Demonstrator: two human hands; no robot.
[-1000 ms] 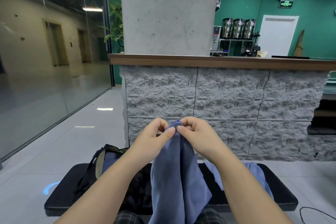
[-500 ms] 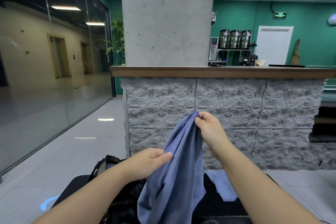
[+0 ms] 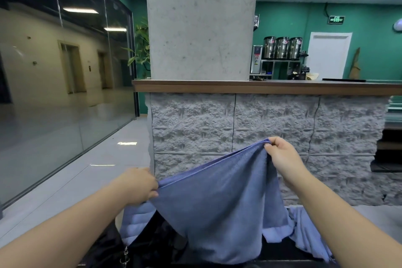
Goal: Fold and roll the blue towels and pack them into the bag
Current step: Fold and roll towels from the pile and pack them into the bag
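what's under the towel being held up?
Below the held towel: a dark bag at lower left and another blue towel lying at right. What they rest on and the bag's inside are covered.

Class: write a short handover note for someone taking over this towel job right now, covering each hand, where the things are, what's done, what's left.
Left hand: pinches one end of the blue towel, low.
Right hand: pinches the other end, higher.
The towel hangs spread between them, unfolded.
Bag: dark, at lower left.
More blue cloth lies at lower right.
Done: towel opened out.
Left: fold, roll, pack.
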